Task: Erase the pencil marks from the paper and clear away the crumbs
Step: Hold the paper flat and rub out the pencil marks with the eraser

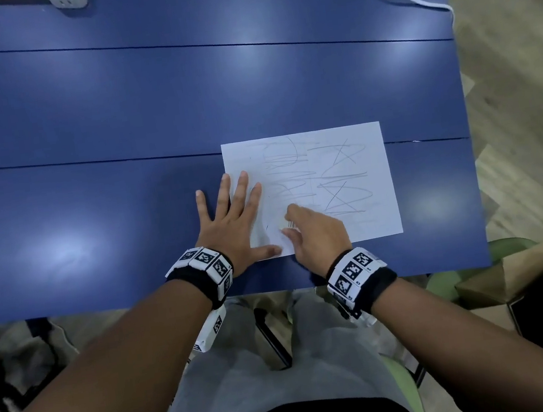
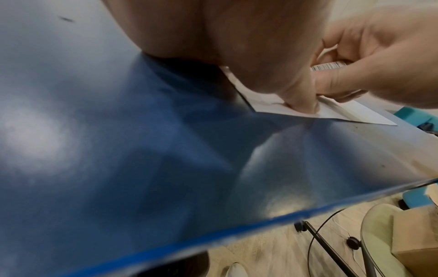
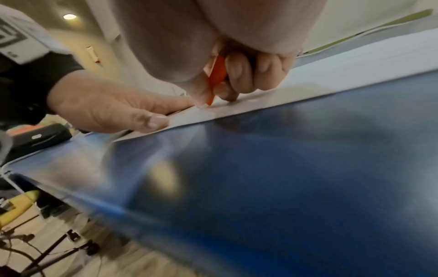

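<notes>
- Left hand (image 1: 231, 225), fingers spread flat, presses the paper (image 1: 354, 167) to the blue tabletop (image 1: 114, 122), steadying it.
- Right hand (image 1: 315, 231) fingers pinch an eraser (image 1: 289, 225) against the pencil marks (image 1: 339, 183).

Your left hand (image 1: 231, 225) lies flat with fingers spread, pressing the near left corner of the paper (image 1: 343, 161) onto the blue table (image 1: 148, 118). Your right hand (image 1: 315, 231) pinches an eraser (image 1: 289, 225) against the sheet, just left of the pencil scribbles (image 1: 328, 177).
</notes>
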